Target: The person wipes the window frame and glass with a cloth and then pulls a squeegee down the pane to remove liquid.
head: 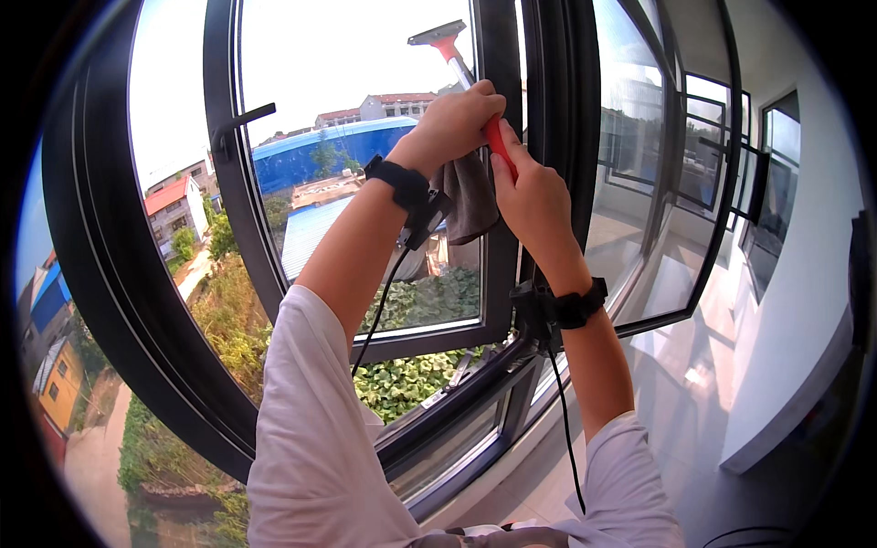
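Note:
My left hand (460, 118) grips a long-handled blade scraper (495, 140) near the middle, where its metal shaft meets the red handle. The scraper's wide dark head (438, 33) points up in front of the window glass. Lower on the red handle, my right hand (538, 195) closes around its end with the thumb and index finger along it. A grey-brown cloth (466, 198) hangs below my left hand; what holds its top is hidden. Behind both hands is an outward-opened window sash (499, 274) with a dark frame.
A window handle (246, 118) juts from the sash's left side. Below, a metal hinge arm (449, 383) spans the gap above the sill, with green leaves outside. Another glazed panel (630, 171) stands at right. Black cables (565, 425) run from my wrist straps. Tiled floor (678, 383) lies right.

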A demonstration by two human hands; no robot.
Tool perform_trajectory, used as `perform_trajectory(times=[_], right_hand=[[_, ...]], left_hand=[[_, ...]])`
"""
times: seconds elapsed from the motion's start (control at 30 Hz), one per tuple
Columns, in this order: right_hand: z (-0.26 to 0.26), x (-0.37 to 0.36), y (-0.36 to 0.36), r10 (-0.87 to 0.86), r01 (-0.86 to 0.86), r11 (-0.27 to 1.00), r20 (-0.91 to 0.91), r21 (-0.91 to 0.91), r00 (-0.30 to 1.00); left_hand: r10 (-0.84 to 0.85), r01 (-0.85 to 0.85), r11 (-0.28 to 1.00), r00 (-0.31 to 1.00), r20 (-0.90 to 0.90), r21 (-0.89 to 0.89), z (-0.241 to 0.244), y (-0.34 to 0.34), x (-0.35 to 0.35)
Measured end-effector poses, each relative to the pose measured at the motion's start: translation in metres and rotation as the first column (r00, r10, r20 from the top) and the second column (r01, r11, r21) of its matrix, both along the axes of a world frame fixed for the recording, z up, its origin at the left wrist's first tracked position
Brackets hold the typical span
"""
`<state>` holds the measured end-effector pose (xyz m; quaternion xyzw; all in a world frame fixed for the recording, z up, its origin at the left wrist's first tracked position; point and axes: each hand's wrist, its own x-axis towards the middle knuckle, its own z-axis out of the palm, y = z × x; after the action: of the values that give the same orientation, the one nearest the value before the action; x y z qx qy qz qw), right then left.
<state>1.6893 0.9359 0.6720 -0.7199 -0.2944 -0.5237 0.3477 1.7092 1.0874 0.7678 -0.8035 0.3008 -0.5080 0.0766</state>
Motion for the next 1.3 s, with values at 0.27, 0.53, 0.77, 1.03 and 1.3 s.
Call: perform_trajectory(times=[0.27, 0.53, 0.77, 1.03, 1.3], right_hand=[[-0.232, -0.025, -0.011, 0.095, -0.099, 0.995, -0.167, -0.016, 0.981], [-0.138, -0.015, 0.022, 0.006, -0.034, 0.989, -0.187, -0.146, 0.982], [-0.139, -0.015, 0.025, 0.005, -0.012, 0.992, -0.059, -0.126, 0.998], [-0.175, -0.043, 0.025, 0.033, -0.051, 0.989, -0.131, -0.138, 0.991], [-0.091, -0.037, 0.046, 0.003, -0.004, 0.991, -0.009, -0.133, 1.000]], left_hand=[[0.109, -0.073, 0.989, 0.950, -0.293, 0.132, -0.220, -0.011, -0.019], [0.139, -0.134, 0.990, 0.970, -0.201, 0.036, -0.133, 0.023, -0.022], [0.097, -0.111, 0.991, 0.981, -0.167, -0.076, -0.138, 0.026, -0.026], [0.052, -0.068, 0.996, 0.963, -0.263, -0.054, -0.177, 0.030, -0.044], [0.030, -0.048, 0.989, 0.992, -0.123, -0.141, -0.102, 0.049, -0.048]])
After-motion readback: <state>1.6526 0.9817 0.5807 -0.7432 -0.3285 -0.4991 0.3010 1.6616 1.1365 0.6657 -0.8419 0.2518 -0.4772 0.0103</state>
